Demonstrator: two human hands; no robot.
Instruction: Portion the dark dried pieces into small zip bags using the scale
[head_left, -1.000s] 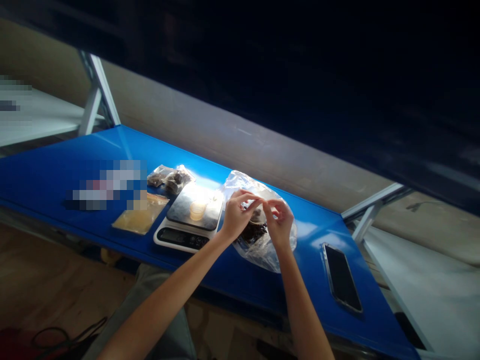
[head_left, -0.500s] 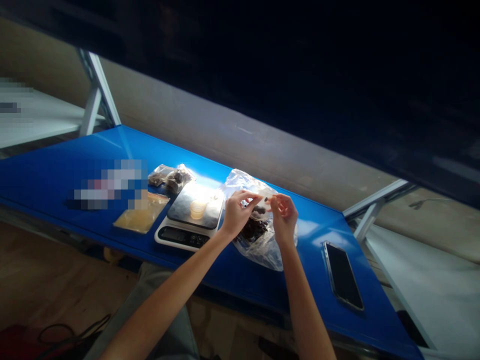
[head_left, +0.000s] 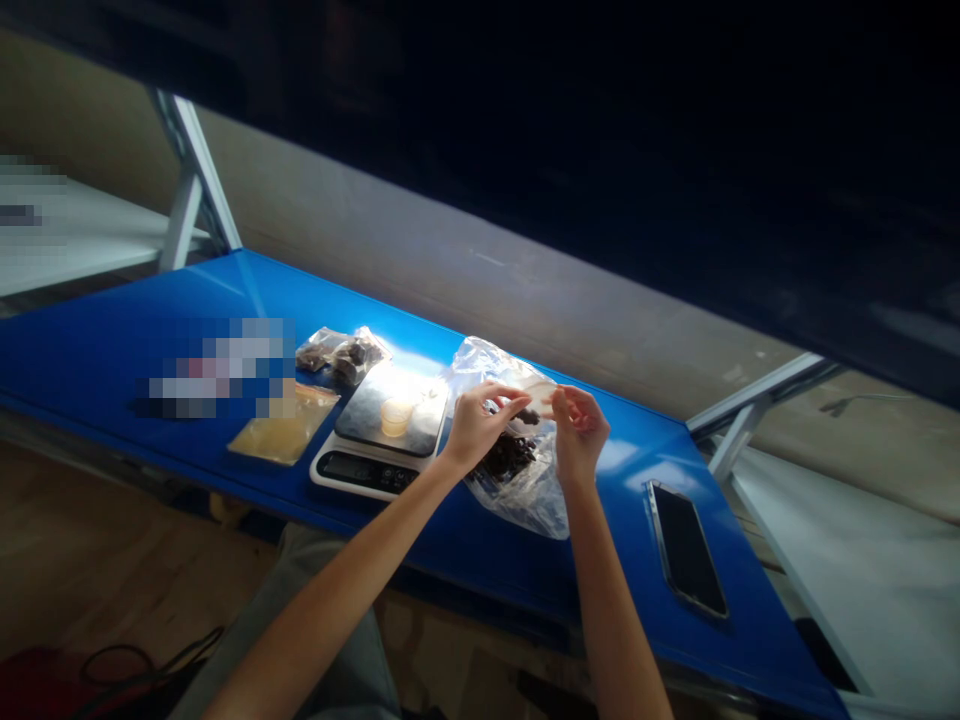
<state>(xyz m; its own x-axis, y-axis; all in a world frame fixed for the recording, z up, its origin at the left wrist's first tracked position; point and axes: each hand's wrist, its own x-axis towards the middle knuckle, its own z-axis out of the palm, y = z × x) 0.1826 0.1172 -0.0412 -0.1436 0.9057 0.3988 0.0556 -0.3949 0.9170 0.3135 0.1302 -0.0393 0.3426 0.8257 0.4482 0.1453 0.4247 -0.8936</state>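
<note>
Between my hands hangs a small clear plastic bag (head_left: 537, 398) with a few dark pieces at its bottom. My left hand (head_left: 476, 428) pinches its left edge between thumb and fingertips. On the opposite edge, my right hand (head_left: 581, 432) is closed, fingers curled and thumb pressed in. Directly below lies a large clear plastic bag (head_left: 536, 510), spread open, with a heap of dark dried pieces (head_left: 508, 460) in it. Left of it stands a white kitchen scale (head_left: 364, 472) with a small yellowish cup (head_left: 395, 418) on its dark plate.
Left of the scale lies a flat bag of yellowish contents (head_left: 283, 428); behind it are small bags of dark pieces (head_left: 345, 355). A phone (head_left: 686, 548) rests at the right on the blue table (head_left: 615, 560). A dark panel (head_left: 600, 150) overhangs the table.
My right hand has shifted slightly right, and the small bag is stretched wider between my hands. My left hand stays nearly in place.
</note>
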